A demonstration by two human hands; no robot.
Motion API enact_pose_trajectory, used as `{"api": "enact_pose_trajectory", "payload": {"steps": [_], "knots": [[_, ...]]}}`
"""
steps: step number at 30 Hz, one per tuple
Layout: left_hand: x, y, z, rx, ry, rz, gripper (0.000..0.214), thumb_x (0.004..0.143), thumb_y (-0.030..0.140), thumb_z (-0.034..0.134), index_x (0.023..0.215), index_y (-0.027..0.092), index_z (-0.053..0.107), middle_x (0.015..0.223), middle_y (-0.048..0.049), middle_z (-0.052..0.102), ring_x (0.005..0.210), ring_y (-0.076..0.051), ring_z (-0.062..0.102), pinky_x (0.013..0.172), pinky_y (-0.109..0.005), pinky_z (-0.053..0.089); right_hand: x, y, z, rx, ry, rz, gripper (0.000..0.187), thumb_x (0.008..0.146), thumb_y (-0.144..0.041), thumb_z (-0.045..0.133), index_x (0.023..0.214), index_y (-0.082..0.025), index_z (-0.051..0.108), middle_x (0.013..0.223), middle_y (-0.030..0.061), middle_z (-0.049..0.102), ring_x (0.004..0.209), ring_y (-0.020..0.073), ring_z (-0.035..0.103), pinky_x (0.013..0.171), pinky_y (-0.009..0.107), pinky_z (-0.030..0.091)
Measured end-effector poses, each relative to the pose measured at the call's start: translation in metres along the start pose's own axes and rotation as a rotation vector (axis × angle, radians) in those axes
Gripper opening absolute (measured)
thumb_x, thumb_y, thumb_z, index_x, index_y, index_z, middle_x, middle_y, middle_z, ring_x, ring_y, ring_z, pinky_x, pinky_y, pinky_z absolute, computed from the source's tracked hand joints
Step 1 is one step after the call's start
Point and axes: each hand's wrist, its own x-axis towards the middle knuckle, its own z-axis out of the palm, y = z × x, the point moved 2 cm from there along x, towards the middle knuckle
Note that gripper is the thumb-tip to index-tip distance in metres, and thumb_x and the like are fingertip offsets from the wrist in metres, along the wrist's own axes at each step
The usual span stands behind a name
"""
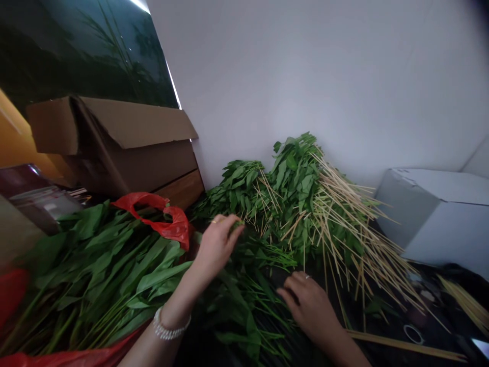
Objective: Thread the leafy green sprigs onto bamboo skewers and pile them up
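Note:
My left hand (pixel 219 244), with a beaded bracelet at its wrist, is above the greens in the middle, its fingers pressed together. A small bit of green shows at its fingertips; whether it is held is unclear. Lower right, my right hand (pixel 307 303) hovers by loose green stems (pixel 267 300), its fingers loosely bent and the thumb apart, with nothing visible in it. Behind both hands lie bundles of leafy greens (pixel 298 173) with many thin wooden sticks (pixel 367 239) fanned out to the right. On the left, long leafy stalks (pixel 114 270) fill a red plastic bag (pixel 175 224).
An open cardboard box (pixel 148 158) stands at the back left, against the white wall (pixel 305 76). To the right sits a white box (pixel 446 219). More sticks (pixel 412 346) and a ring-shaped object (pixel 413 334) lie on the dark surface at the lower right.

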Motion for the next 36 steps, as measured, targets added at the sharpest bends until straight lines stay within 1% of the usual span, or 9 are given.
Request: {"api": "enact_pose_trajectory", "payload": {"steps": [3,5,13,17,20,25,27,31,36], "knots": [[0.019,-0.001,-0.008,0.065,0.276,-0.005,0.017,0.096,0.026,0.044,0.097,0.019,0.059,0.089,-0.0050,0.061,0.087,-0.021,0.058,0.079,-0.030,0.044,-0.004,-0.003,0.004,-0.010,-0.101,0.012,0.014,0.084,-0.016,0.063,0.073,-0.022,0.057,0.078,0.0004,0.059,0.079,0.0198,0.058,0.072,0.031,0.042],[0.025,0.001,0.006,0.105,0.310,0.053,0.018,0.097,0.024,0.042,0.101,0.019,0.059,0.090,-0.0059,0.060,0.087,-0.020,0.058,0.079,-0.030,0.044,-0.006,-0.003,0.006,-0.027,-0.137,0.012,0.014,0.080,-0.011,0.065,0.074,-0.022,0.060,0.081,0.0012,0.061,0.081,0.0202,0.059,0.076,0.032,0.043],[0.013,0.017,0.110,0.148,-0.262,0.312,0.013,0.093,0.027,0.053,0.101,0.019,0.058,0.094,-0.0060,0.059,0.092,-0.022,0.057,0.082,-0.033,0.046,-0.003,-0.014,0.006,0.092,-0.042,-0.047,0.018,0.087,-0.007,0.052,0.085,-0.023,0.059,0.085,0.0010,0.059,0.082,0.0185,0.057,0.073,0.030,0.044],[0.006,0.020,0.131,0.096,-0.431,0.397,0.050,0.080,0.031,0.070,0.126,0.021,0.051,0.111,-0.0092,0.059,0.105,-0.026,0.055,0.089,-0.039,0.045,-0.005,-0.022,0.011,0.039,-0.004,-0.106,0.020,0.088,-0.005,0.046,0.088,-0.022,0.057,0.085,0.0025,0.058,0.082,0.0208,0.055,0.074,0.033,0.044],[0.007,0.015,0.124,-0.019,-0.474,0.404,0.077,0.072,0.035,0.077,0.139,0.025,0.041,0.126,-0.0115,0.055,0.116,-0.030,0.050,0.096,-0.046,0.042,-0.006,-0.020,0.013,-0.002,0.013,-0.110,0.020,0.088,-0.005,0.044,0.085,-0.022,0.056,0.084,0.0033,0.059,0.081,0.0220,0.055,0.072,0.034,0.044],[-0.016,0.015,0.071,-0.218,-0.200,0.229,0.025,0.095,0.031,0.051,0.116,0.020,0.059,0.117,-0.0083,0.060,0.109,-0.020,0.053,0.098,-0.036,0.040,-0.003,-0.007,0.014,0.191,0.081,0.037,0.017,0.095,-0.014,0.039,0.088,-0.022,0.053,0.082,0.0026,0.060,0.075,0.0190,0.059,0.068,0.031,0.046],[-0.043,0.023,0.059,-0.168,-0.216,0.257,0.018,0.095,0.031,0.050,0.102,0.021,0.063,0.103,-0.0063,0.063,0.098,-0.020,0.055,0.091,-0.036,0.043,-0.002,-0.006,0.015,0.307,0.115,0.084,0.017,0.096,-0.017,0.039,0.088,-0.022,0.052,0.079,0.0015,0.060,0.071,0.0169,0.061,0.065,0.028,0.047],[-0.101,0.033,0.069,-0.064,-0.408,0.397,0.015,0.090,0.036,0.059,0.097,0.023,0.064,0.096,-0.0050,0.065,0.095,-0.021,0.057,0.089,-0.036,0.043,-0.002,-0.009,0.011,0.412,0.184,0.124,0.016,0.095,-0.020,0.040,0.088,-0.023,0.054,0.075,0.0004,0.062,0.068,0.0154,0.062,0.062,0.025,0.048],[-0.126,0.013,0.090,0.033,-0.471,0.280,0.021,0.089,0.037,0.061,0.105,0.024,0.064,0.111,-0.0059,0.063,0.101,-0.021,0.058,0.094,-0.036,0.043,-0.003,-0.013,-0.002,0.412,0.326,0.187,0.013,0.096,-0.025,0.043,0.096,-0.022,0.056,0.079,0.0017,0.067,0.070,0.0155,0.066,0.062,0.023,0.051]]}}
